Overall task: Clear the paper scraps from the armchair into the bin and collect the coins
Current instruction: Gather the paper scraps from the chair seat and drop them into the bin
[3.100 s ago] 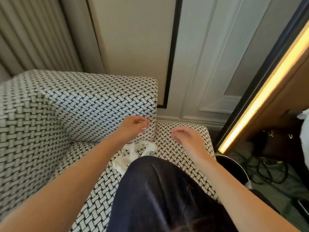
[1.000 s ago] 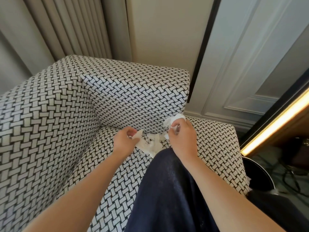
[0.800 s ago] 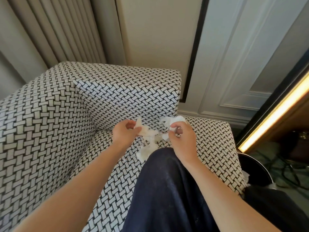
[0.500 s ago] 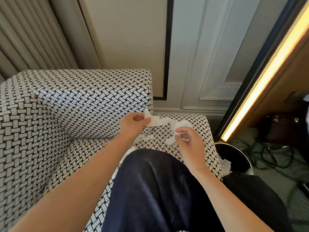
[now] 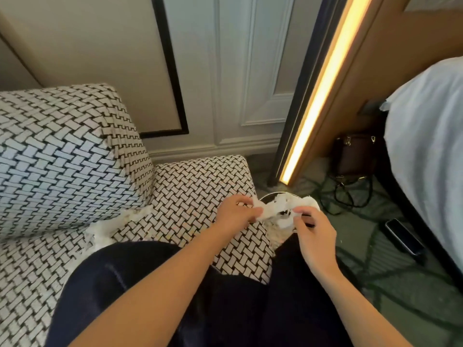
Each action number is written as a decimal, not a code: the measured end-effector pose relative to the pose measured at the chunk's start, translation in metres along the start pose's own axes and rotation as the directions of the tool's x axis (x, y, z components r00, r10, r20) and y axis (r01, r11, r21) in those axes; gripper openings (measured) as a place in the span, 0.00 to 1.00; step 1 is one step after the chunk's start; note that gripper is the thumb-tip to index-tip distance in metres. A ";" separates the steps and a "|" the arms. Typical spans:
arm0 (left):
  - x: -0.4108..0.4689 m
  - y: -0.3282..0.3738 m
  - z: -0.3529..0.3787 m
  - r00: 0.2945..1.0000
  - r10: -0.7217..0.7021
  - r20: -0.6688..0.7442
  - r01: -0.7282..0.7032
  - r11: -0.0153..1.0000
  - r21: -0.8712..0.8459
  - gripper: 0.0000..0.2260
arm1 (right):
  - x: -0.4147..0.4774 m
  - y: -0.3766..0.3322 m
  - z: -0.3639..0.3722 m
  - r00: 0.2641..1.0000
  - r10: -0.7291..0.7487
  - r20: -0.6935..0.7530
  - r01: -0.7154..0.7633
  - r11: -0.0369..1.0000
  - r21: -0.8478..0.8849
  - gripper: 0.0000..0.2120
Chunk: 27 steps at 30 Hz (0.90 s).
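My left hand [image 5: 235, 211] and my right hand [image 5: 312, 227] each pinch an end of a bunch of white paper scraps [image 5: 278, 209], held over the round dark bin [image 5: 269, 196] beside the seat's right edge. The bin is mostly hidden by the scraps and my hands. More white scraps [image 5: 112, 227] lie on the black-and-white woven armchair [image 5: 62, 159], in the crease where seat meets backrest. No coins are visible. My dark-trousered knee [image 5: 140, 284] rests on the seat.
A dark handbag [image 5: 354, 154] and tangled cables [image 5: 345, 194] sit on the green carpet to the right. A black phone [image 5: 403, 236] lies by the white bed [image 5: 426, 146]. A lit wooden panel [image 5: 323, 91] stands behind the bin.
Both hands lifted scraps off the seat and carried them right, from the seat's back corner to above the bin. The view swung right, revealing bed and phone.
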<state>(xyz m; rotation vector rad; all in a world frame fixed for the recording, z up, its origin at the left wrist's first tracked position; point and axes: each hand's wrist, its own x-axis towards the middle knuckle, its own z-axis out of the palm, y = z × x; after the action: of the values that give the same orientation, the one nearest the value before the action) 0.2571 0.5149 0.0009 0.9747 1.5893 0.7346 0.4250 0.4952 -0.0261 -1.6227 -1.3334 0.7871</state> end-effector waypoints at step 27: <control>0.044 0.002 0.019 0.972 0.115 0.205 -0.093 0.989 -0.114 0.14 | 0.061 0.021 0.034 0.851 0.482 0.209 -0.497 0.867 0.023 0.21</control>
<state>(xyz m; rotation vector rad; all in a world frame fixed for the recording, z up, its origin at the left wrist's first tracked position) 0.2727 0.5544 -0.0223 1.0305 1.3110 0.7513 0.4178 0.5609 -0.0558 -1.8898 -1.0025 1.3189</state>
